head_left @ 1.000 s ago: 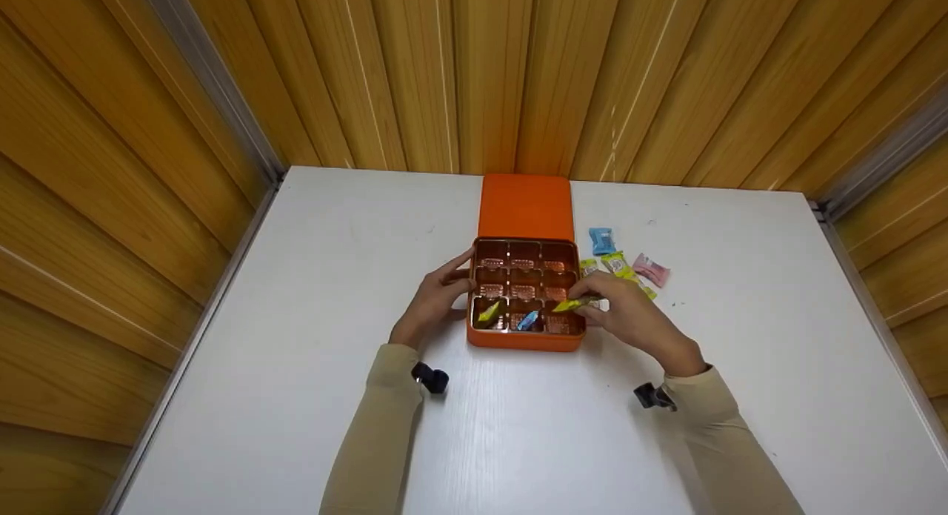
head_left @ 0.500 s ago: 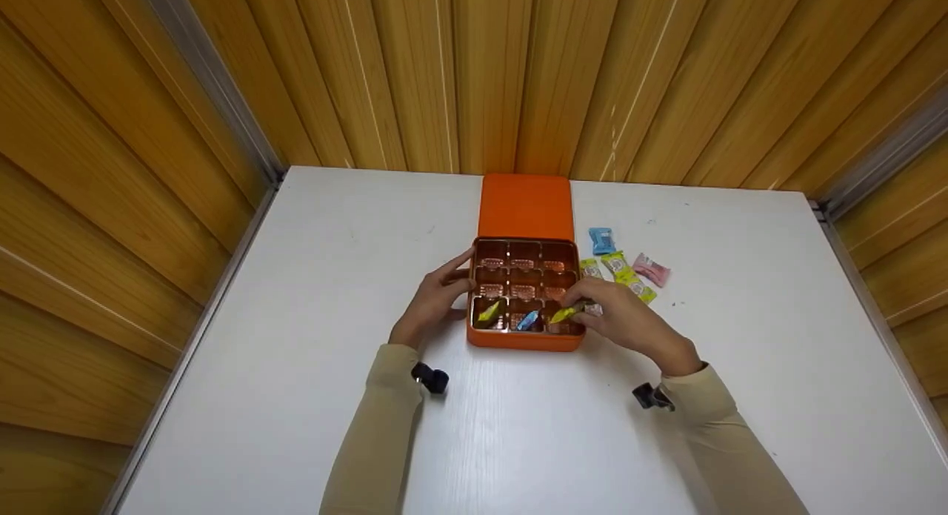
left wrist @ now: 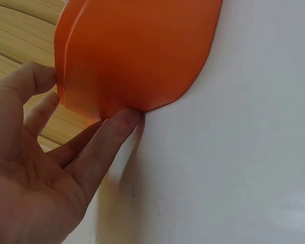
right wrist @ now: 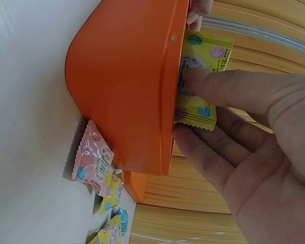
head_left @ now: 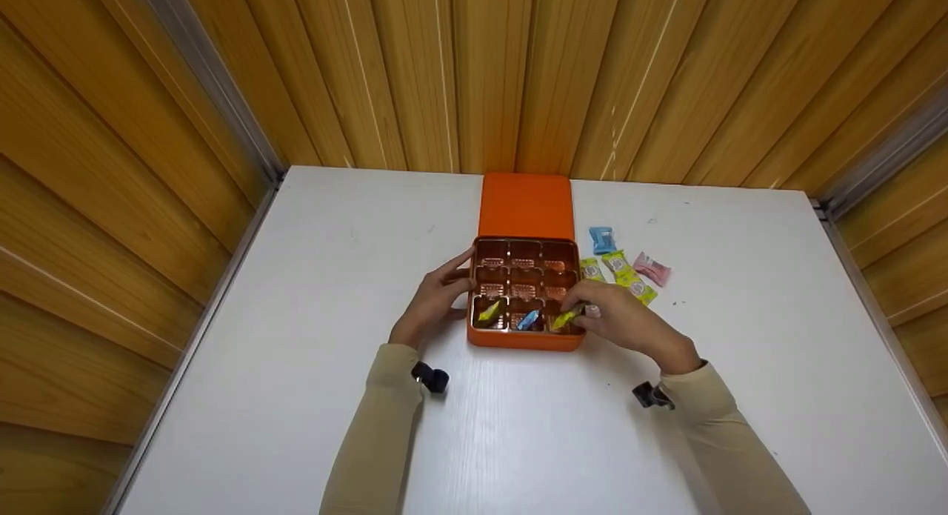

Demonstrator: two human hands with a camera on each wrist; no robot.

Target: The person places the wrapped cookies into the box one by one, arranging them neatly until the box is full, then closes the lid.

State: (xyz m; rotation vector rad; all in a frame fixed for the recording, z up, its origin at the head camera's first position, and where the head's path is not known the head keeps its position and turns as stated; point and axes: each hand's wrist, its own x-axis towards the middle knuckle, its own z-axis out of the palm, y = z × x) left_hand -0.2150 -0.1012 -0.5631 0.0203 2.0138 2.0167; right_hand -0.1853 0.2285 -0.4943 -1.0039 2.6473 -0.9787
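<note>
An orange tin (head_left: 524, 340) holds a clear-brown plastic insert split into compartments. In the front row, a yellow wrapped candy (head_left: 489, 313) lies in the left compartment and a blue wrapped candy (head_left: 528, 320) in the middle one. My right hand (head_left: 621, 313) pinches another yellow wrapped candy (right wrist: 209, 53) between thumb and fingers. That candy is partly down in the front right compartment, its lower part hidden by the tin wall in the right wrist view. My left hand (head_left: 435, 298) steadies the tin's left side, fairly straight fingertips touching its wall (left wrist: 137, 56).
The orange lid (head_left: 526, 205) lies directly behind the tin. Right of the tin are a blue candy (head_left: 603, 240), a pink candy (head_left: 652, 269) and several yellow ones (head_left: 615, 262). Another pink candy (right wrist: 94, 158) lies against the tin's side. Wooden panels (head_left: 548, 78) wall the white table.
My right hand has lowered the yellow candy from the tin's right rim into the front right compartment, turning it more upright. The left hand and tin have stayed in place.
</note>
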